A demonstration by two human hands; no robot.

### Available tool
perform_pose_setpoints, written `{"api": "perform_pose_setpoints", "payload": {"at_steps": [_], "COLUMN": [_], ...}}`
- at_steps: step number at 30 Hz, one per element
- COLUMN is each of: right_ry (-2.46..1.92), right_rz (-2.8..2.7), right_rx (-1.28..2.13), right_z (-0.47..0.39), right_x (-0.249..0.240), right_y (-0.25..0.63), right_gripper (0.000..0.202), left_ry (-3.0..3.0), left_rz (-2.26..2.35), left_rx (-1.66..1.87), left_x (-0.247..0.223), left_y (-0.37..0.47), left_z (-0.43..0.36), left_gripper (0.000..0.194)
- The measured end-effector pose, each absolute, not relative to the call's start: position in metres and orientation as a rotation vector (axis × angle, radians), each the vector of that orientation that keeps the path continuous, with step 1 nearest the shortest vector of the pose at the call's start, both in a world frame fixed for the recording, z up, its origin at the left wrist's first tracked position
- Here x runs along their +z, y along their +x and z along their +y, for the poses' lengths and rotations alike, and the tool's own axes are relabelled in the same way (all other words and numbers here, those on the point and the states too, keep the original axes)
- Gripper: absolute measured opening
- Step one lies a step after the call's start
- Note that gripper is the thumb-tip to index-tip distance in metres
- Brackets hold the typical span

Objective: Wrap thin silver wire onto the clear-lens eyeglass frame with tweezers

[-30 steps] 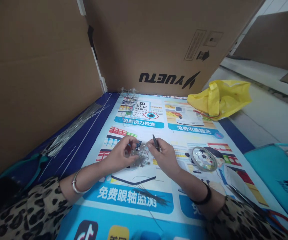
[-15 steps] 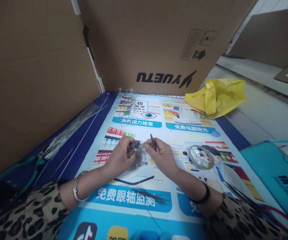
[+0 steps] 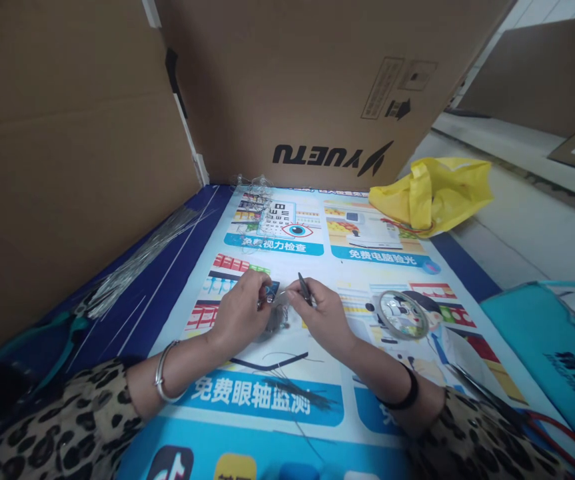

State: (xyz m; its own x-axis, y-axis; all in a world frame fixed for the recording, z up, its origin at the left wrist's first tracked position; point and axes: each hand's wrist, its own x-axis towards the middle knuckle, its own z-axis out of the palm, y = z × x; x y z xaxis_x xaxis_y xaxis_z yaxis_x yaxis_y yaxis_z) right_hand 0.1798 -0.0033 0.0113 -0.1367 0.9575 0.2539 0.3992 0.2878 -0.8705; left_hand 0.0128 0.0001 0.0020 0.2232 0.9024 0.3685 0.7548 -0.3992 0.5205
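My left hand (image 3: pixel 243 305) is closed in a pinch on a small tangle of thin silvery wire (image 3: pixel 278 319) with bead-like bits, which hangs below the fingers. To its right, my right hand (image 3: pixel 323 313) pinches a wire end between thumb and finger. That same hand also keeps hold of a slim dark pointed tool (image 3: pixel 304 289), its tip angled up and away; its exact kind is hard to tell. A short wire strand spans the small gap between both hands. Loose dark wire pieces (image 3: pixel 297 390) lie on the printed sheet below them.
A bundle of straight wires (image 3: pixel 142 263) and teal-handled pliers (image 3: pixel 74 323) lie at left. Wire shapes (image 3: pixel 257 207) rest at the back. A round clear dish (image 3: pixel 401 315), red-handled scissors (image 3: pixel 527 417), a yellow bag (image 3: pixel 432 197) and a teal bag (image 3: pixel 547 353) are at right. Cardboard (image 3: pixel 317 87) stands behind.
My left wrist has shifted slightly right and its fingers have turned a little. The wire tangle has changed its angle slightly. The pointed tool in my right hand tilts a bit differently.
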Motion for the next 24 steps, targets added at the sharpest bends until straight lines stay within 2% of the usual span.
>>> {"api": "perform_pose_setpoints", "payload": {"at_steps": [10, 24], "right_ry": [-1.232, -1.230], "right_rz": [-1.724, -1.738], "right_rx": [0.805, 0.761], "right_z": [-0.0042, -0.0033], "right_x": [0.0102, 0.0072], "right_y": [0.1783, 0.1788], "right_gripper": [0.017, 0.018], "left_ry": [2.356, 2.424], "left_rz": [1.612, 1.524], "left_rx": [0.851, 0.953], "left_x": [0.0024, -0.0047], "left_y": [0.0117, 0.0083], "left_z": [0.0026, 0.0065], "left_gripper": [0.024, 0.021]}}
